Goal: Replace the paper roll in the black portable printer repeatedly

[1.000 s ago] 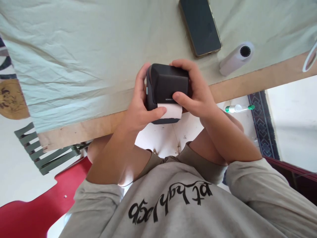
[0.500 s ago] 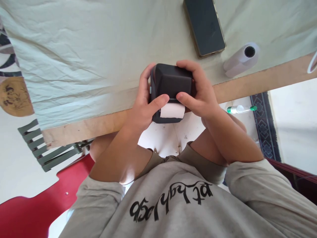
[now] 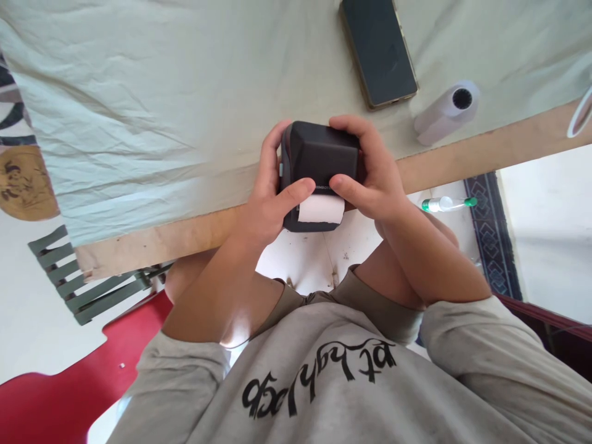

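- The left hand (image 3: 266, 206) and the right hand (image 3: 372, 179) are both closed around a small black printer (image 3: 319, 163), one on each flank of it.
- The fingers of each hand curl over the far top edge of the printer, and both thumbs press on its near face, just above the slot.
- A short tongue of white paper (image 3: 321, 209) sticks out of that slot, between and just under the two thumb tips; the left thumb touches its upper left corner.
- The printer is held at the near edge of the surface (image 3: 139, 123), partly over the bare wooden rim and partly over the gap above the person's lap.
- A pale green cloth (image 3: 185, 74), creased in places, covers most of the surface.
- A dark phone (image 3: 379, 49) lies face up on the cloth, beyond the printer and to the right.
- A white paper roll (image 3: 446, 111) lies on its side near the phone, close to the wooden rim, its dark core facing the camera.
- On the floor below the right forearm lies a clear pen with green ends (image 3: 446, 202).
- A red chair (image 3: 69, 382) shows at the lower left.
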The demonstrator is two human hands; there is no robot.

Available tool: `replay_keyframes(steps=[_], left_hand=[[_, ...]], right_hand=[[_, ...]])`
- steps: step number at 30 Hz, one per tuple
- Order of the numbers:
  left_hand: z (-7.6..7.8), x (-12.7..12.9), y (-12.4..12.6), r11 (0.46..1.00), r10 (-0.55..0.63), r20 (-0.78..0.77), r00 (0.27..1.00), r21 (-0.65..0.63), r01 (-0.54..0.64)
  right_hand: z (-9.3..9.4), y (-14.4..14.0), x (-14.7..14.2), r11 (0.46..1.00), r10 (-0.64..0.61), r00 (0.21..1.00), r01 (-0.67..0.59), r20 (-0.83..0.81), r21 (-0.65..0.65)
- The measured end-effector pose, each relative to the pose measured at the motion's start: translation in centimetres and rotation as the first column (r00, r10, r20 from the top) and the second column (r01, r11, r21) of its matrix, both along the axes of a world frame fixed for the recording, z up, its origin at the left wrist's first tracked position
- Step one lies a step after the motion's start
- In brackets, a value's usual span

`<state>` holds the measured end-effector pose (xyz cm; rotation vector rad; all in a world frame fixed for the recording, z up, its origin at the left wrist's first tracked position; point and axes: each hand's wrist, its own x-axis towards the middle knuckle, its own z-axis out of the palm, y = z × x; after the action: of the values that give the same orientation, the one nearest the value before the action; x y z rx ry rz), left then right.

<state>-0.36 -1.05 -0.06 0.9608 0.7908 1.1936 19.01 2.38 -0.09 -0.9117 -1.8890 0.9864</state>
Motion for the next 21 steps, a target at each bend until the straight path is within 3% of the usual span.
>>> replay_keyframes(steps=[7,14,21], left_hand=[[0.05,-0.12,0.00,0.999,-0.013,-0.064,0.998,-0.036,0.010],[0.64,0.10,-0.13,0.986,0.070,-0.039,0.997,-0.152,-0.075],[0.49,0.29,0.15,0.995,0.059,0.125,0.990,-0.087,-0.048]], right_hand=[[-0.08,0.05,-0.17,1.000,-0.012,1.000,0.012,0.017,0.008],[0.00,0.02,-0.42,0.994,0.042,0.998,-0.047,-0.056,-0.102],[0.19,0.17,-0.16,0.991,0.037,0.998,-0.042,-0.043,-0.125]])
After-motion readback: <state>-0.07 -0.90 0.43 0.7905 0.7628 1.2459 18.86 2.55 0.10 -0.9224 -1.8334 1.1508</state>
